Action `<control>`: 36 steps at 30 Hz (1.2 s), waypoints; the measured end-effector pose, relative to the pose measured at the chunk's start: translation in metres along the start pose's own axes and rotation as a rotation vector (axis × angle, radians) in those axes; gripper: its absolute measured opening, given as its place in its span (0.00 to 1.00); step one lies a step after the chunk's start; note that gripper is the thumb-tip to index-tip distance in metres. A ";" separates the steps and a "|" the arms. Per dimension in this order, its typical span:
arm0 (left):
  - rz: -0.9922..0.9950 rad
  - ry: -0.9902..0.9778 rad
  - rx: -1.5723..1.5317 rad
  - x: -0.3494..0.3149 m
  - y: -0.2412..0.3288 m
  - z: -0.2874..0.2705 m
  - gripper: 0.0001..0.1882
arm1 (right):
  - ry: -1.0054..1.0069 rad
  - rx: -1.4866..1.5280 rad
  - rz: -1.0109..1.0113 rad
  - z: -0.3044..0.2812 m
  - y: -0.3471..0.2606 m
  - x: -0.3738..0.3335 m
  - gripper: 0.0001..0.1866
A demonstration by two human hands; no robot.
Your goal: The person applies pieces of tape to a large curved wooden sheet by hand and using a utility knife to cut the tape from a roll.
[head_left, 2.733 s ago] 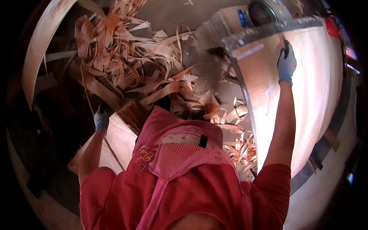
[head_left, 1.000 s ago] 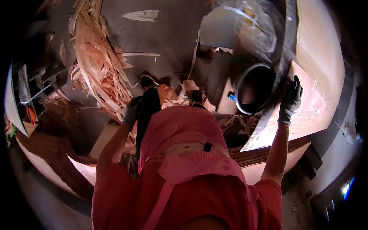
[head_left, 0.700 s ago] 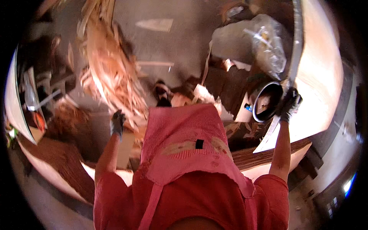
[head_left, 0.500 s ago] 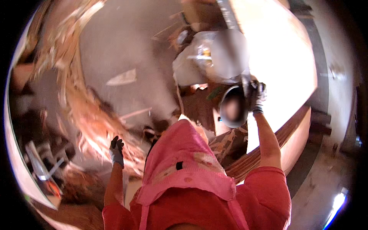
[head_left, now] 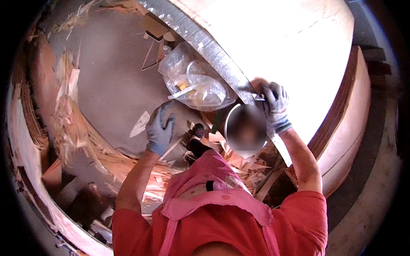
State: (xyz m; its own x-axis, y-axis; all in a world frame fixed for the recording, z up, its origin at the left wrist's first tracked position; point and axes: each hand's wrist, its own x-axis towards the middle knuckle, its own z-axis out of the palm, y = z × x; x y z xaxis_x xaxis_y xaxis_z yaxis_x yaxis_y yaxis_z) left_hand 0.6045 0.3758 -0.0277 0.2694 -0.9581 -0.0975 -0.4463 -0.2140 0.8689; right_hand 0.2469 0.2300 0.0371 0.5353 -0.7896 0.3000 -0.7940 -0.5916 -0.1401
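At the edge of a bright, pale sheet (head_left: 307,47), my right hand (head_left: 276,102) in a grey glove has its fingers closed. A small shiny tip (head_left: 258,97) pokes out beside the fingers; what it belongs to is hidden. My left hand (head_left: 161,129), gloved too, is raised over the floor with thumb and fingers apart, holding nothing. Between the hands, nearer the right one, is a round thing with a pale rim (head_left: 226,121); its middle is blurred. A clear plastic bag (head_left: 200,81) with a few things in it lies beyond the left hand.
A grey metal strip (head_left: 209,45) runs along the sheet's near-left edge. Torn wood strips (head_left: 100,149) are heaped across the floor at left. A stack of thin wood sheets (head_left: 346,119) stands at right. A shoe (head_left: 197,130) shows below the bag.
My left hand has risen and moved right, from over the wood strips toward the middle. My right hand stays by the sheet's edge. The view has turned, so the sheet's edge now slants.
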 end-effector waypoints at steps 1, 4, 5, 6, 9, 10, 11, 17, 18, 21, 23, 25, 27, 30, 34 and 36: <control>0.089 -0.031 0.196 0.014 0.015 -0.001 0.24 | -0.009 0.004 0.020 0.005 0.006 -0.002 0.23; 0.256 -0.109 0.590 0.050 0.018 0.008 0.26 | -0.051 -0.022 0.036 0.004 0.005 -0.001 0.25; 0.304 -0.121 0.691 0.063 0.016 0.013 0.27 | -0.051 -0.027 0.028 0.003 0.006 0.001 0.25; 0.334 -0.147 0.752 0.072 0.006 0.013 0.26 | -0.051 -0.031 0.024 0.003 0.007 0.001 0.25; 0.453 -0.211 0.835 0.089 -0.018 0.013 0.19 | -0.084 -0.046 0.092 -0.005 0.002 0.006 0.22; 0.430 -0.218 0.807 0.091 -0.011 0.008 0.20 | -0.097 -0.011 0.152 -0.011 -0.002 0.009 0.22; 0.381 -0.225 0.723 0.092 -0.017 0.002 0.20 | -0.010 0.129 0.251 -0.020 -0.012 0.008 0.25; -0.045 -0.443 -0.080 0.059 -0.055 -0.054 0.14 | 0.069 0.594 0.570 -0.035 -0.169 -0.029 0.15; -0.157 -0.563 -0.182 0.056 -0.054 -0.065 0.13 | -0.031 0.753 0.725 -0.013 -0.202 -0.037 0.14; -0.355 -0.891 -0.351 0.044 -0.045 -0.110 0.11 | -0.095 1.465 1.397 0.049 -0.299 -0.042 0.13; -0.254 -1.115 -0.275 0.039 -0.045 -0.146 0.11 | 0.040 1.780 1.583 0.069 -0.339 -0.019 0.16; -0.405 -1.237 -0.176 0.036 -0.071 -0.171 0.11 | -0.089 2.044 1.572 0.073 -0.359 -0.006 0.18; -0.536 -1.308 -0.127 0.039 -0.100 -0.188 0.13 | -0.072 2.067 1.591 0.071 -0.379 -0.005 0.20; -0.611 -1.219 -0.300 0.048 -0.096 -0.190 0.12 | 0.043 2.081 1.740 0.058 -0.397 -0.009 0.19; -0.365 -1.022 -0.129 0.090 -0.124 -0.168 0.09 | 0.245 1.809 1.808 0.033 -0.398 -0.025 0.15; -0.185 -0.924 -0.272 0.106 -0.050 -0.139 0.10 | 0.324 1.696 1.697 0.048 -0.403 -0.060 0.13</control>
State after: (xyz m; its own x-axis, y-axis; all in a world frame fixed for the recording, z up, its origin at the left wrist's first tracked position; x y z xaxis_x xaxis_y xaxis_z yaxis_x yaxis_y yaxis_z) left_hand 0.7739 0.3114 -0.0143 -0.5108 -0.7103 -0.4844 -0.2217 -0.4356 0.8724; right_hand 0.5481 0.5080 0.0304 -0.2177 -0.5823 -0.7833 0.5921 0.5592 -0.5803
